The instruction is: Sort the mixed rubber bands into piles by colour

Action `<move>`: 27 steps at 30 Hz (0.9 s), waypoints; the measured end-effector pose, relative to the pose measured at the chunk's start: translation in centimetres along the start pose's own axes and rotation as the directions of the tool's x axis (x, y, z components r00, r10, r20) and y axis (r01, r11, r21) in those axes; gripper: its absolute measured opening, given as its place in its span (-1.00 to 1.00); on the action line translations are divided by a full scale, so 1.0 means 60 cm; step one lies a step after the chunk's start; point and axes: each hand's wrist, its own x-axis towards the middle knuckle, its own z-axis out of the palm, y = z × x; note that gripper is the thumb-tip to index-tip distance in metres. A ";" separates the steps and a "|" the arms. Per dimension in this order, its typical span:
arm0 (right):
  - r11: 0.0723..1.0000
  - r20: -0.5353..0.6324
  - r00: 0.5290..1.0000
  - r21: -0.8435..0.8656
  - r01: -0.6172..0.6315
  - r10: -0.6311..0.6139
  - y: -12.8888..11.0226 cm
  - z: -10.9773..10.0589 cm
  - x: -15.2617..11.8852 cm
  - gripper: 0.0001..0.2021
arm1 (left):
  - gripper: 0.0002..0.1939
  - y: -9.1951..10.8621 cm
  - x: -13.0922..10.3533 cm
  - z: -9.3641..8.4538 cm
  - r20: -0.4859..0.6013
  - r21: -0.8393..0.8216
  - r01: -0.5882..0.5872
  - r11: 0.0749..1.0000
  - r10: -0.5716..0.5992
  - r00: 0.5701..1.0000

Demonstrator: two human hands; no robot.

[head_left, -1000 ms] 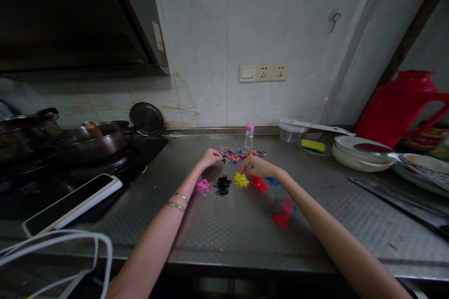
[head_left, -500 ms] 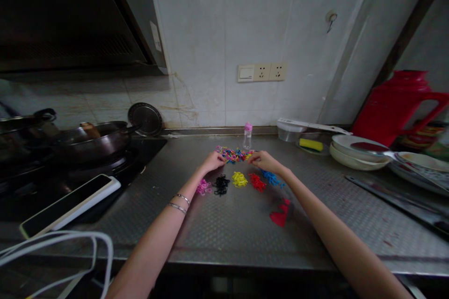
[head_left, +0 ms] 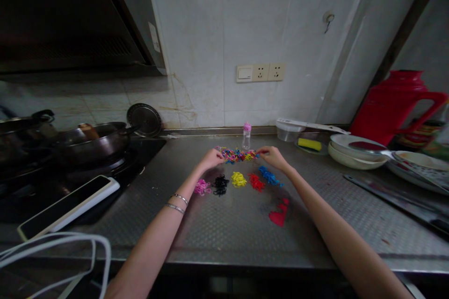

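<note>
A heap of mixed-coloured small rubber bands (head_left: 237, 155) lies on the metal counter. At its left end is my left hand (head_left: 212, 159), fingers bent together at the edge of the heap; what they pinch is hidden. My right hand (head_left: 272, 156) has its thumb and forefinger closed at the right end, and anything between them is too small to name. Nearer me, sorted by colour, lie a pink pile (head_left: 202, 187), a black pile (head_left: 220, 185), a yellow pile (head_left: 239, 179), a red pile (head_left: 256, 182) and a blue pile (head_left: 270, 176).
Behind the heap stands a small clear bottle (head_left: 247, 135) with a pink top. A red flat piece (head_left: 278, 215) lies near my right forearm. Bowls (head_left: 354, 156), a knife (head_left: 379, 191) and a red jug (head_left: 391, 107) are on the right. A pan (head_left: 94, 142) sits on the stove, left.
My right hand has moved slightly right, away from the heap's middle, uncovering more of the heap's right end and the blue pile. My left hand stays at the left end.
</note>
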 end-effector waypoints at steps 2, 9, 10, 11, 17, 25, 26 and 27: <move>1.000 -0.021 0.999 -0.016 -0.027 0.026 0.010 -0.005 0.002 -0.73 | -0.76 0.015 -0.001 -0.012 0.047 -0.053 -0.038 0.998 0.041 0.998; 0.976 -0.105 0.983 -0.139 -0.164 0.150 0.052 -0.017 0.005 -0.74 | -0.82 0.062 -0.011 -0.016 0.299 -0.117 -0.051 0.992 0.084 0.951; 0.970 -0.111 0.980 -0.162 -0.183 0.166 0.056 -0.017 0.003 -0.74 | -0.82 0.064 -0.011 -0.013 0.327 -0.109 -0.049 0.993 0.082 0.941; 0.963 -0.114 0.977 -0.186 -0.197 0.178 0.058 -0.017 0.002 -0.74 | -0.83 0.065 -0.011 -0.010 0.351 -0.100 -0.047 0.994 0.079 0.933; 0.932 -0.054 0.975 -0.285 -0.223 0.216 0.051 -0.008 -0.005 -0.73 | -0.77 0.057 -0.010 -0.010 0.458 -0.128 -0.009 0.992 0.067 0.886; 0.916 0.093 0.990 -0.395 -0.064 0.109 0.020 0.011 -0.014 -0.73 | -0.65 0.062 -0.022 -0.061 0.256 -0.252 0.025 0.967 0.041 0.966; 0.909 0.091 0.990 -0.413 -0.059 0.105 0.018 0.013 -0.015 -0.72 | -0.65 0.062 -0.023 -0.070 0.204 -0.271 0.039 0.962 0.018 0.979; 0.902 0.090 0.990 -0.428 -0.057 0.105 0.016 0.015 -0.017 -0.72 | -0.65 0.061 -0.025 -0.079 0.151 -0.290 0.056 0.955 -0.012 0.989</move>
